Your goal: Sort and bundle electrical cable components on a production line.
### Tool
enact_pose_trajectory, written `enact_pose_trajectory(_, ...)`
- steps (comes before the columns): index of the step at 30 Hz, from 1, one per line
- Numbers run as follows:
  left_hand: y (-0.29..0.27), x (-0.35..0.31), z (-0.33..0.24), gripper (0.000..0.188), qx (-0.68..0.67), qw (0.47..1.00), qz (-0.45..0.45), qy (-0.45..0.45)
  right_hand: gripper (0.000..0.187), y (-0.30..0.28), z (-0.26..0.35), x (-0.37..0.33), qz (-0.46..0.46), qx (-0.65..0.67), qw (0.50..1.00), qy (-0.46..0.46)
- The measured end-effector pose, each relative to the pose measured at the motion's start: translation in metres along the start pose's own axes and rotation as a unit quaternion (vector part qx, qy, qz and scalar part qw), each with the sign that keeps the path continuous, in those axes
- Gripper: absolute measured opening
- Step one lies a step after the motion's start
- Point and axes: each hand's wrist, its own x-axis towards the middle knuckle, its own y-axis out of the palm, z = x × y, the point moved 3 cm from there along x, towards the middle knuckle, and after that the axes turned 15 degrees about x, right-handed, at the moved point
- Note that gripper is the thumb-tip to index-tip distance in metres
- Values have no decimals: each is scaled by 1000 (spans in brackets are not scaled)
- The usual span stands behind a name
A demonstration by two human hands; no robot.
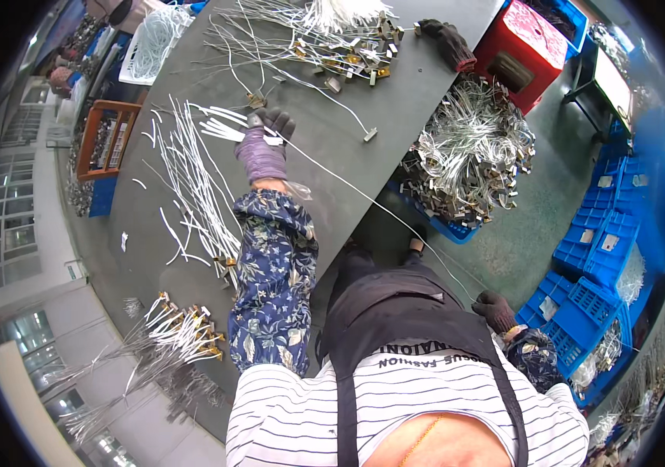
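My left hand [269,140], in a grey glove with a purple cuff, is closed over the grey table. Out of its left side sticks a bundle of short white tubes [222,129]. From this hand a long thin white wire [364,196] runs across the table edge and down to the right. At the wire's far end is my right hand [494,311], dark-gloved and low at my side, its fingers closed at the wire. Left of my left forearm lie loose white tubes and wires [192,171]. Beyond my left hand lies a heap of wires with small metal connectors [371,54].
A dark glove [448,45] lies at the table's far right, by a red box [531,47]. Below the edge stands a heaped crate of wires [472,148]. Blue crates [601,226] line the right. Another wire bundle [185,331] lies near left; a white basket [132,71] stands far left.
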Motion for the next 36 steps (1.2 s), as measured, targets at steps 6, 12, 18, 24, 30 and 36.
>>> enact_pose_trajectory(6, -6, -4, -18, 21, 14, 1000, -15, 12, 21, -5, 2, 5, 1, 0, 999, -33)
enact_pose_trajectory(12, -3, -33, 52, 20, 57, 989, 136, -31, 21, 0, 11, 20, -1, 12, 998, -57)
enact_pose_trajectory(18, 21, -122, 75, 22, 96, 982, 132, -91, 16, 17, 39, 38, 43, 25, 995, -87)
enact_pose_trajectory(24, -60, -24, -8, 21, -12, 999, -36, -18, 19, 7, 8, 44, 10, -38, 998, -42)
enact_pose_trajectory(30, -77, -24, -39, 23, 21, 998, -50, 13, 22, 7, 18, 43, 41, -39, 997, -53)
enact_pose_trajectory(36, -77, -23, -44, 24, 39, 998, -41, 20, 18, -1, 9, 39, 24, -16, 999, -26)
